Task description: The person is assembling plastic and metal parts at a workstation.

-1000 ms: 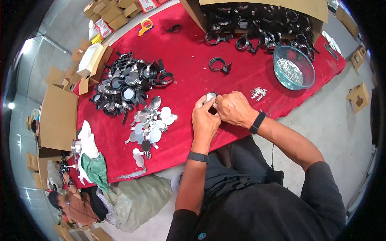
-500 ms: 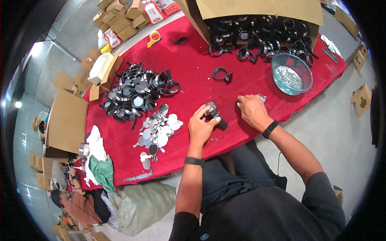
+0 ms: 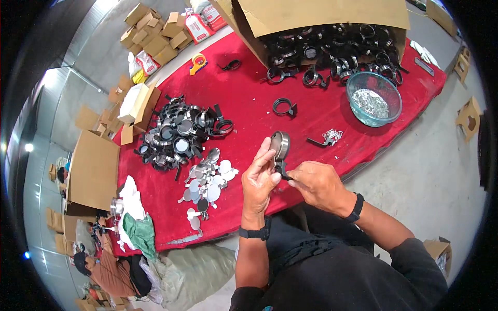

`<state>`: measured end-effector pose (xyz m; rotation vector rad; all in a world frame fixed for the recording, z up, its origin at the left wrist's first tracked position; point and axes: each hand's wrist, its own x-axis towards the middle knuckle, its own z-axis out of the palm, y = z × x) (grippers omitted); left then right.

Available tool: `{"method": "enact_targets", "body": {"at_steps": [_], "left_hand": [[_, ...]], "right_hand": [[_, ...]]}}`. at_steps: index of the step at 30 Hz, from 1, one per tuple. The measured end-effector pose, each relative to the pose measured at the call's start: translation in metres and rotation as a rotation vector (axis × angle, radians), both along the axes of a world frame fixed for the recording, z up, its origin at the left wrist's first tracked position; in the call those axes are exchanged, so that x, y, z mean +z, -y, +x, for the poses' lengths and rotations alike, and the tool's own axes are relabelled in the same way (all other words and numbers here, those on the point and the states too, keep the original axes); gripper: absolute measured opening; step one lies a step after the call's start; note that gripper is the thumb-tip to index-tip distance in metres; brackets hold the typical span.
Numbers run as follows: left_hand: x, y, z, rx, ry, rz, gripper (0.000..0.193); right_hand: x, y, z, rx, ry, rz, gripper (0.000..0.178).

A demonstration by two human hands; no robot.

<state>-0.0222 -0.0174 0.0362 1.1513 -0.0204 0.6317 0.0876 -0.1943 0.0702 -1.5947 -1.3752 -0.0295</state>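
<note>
My left hand [image 3: 258,179] holds a round black ring clamp [image 3: 280,145] with a metal band, tilted up over the red cloth. Its palm is turned partly upward, with the fingers along the ring's left side. At the clamp's lower end, by a short black handle [image 3: 281,170], my right hand [image 3: 320,187] pinches with thumb and forefinger; whatever lies between those fingertips is hidden. Beyond the right hand is a small heap of metal pins [image 3: 332,136] with a black lever [image 3: 318,142] beside it. Another black ring clamp [image 3: 282,107] lies farther away.
At left lie a pile of black ring clamps [image 3: 182,128] and several flat metal discs [image 3: 212,193]. A clear bowl of pins [image 3: 373,101] stands at right, before a cardboard box [image 3: 327,14] of clamps. A tape dispenser [image 3: 197,63] lies far left; a co-worker [image 3: 106,272] sits lower left.
My left hand has raised the ring clamp and tilted it upright. My right hand has left the pin heap, moving toward me and left to the clamp; the heap and black lever now show.
</note>
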Motion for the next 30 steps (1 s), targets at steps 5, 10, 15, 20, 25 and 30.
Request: {"method": "enact_targets", "body": {"at_steps": [5,10,15,20,25,30], "left_hand": [[0.000,0.009,-0.003,0.269,-0.177,0.267,0.041],[0.007,0.009,-0.018,0.410,-0.628,0.541,0.070],[-0.034,-0.007,-0.068,0.625,-0.836,0.682,0.072],[-0.036,0.002,-0.058,0.732,-0.857,0.895,0.063],[-0.081,-0.011,-0.088,0.945,-0.735,0.900,0.045],[-0.073,-0.008,-0.070,0.923,-0.663,0.915,0.035]], "right_hand": [[-0.008,-0.005,-0.009,-0.043,0.130,-0.045,0.013],[-0.032,-0.013,0.018,0.005,0.023,-0.362,0.015],[-0.010,-0.089,0.040,0.137,0.033,-0.363,0.014],[0.043,-0.207,0.035,0.185,-0.124,0.068,0.045],[0.032,-0.197,0.039,0.106,0.016,0.022,0.033],[-0.022,-0.157,0.156,-0.377,0.470,-0.355,0.040]]}}
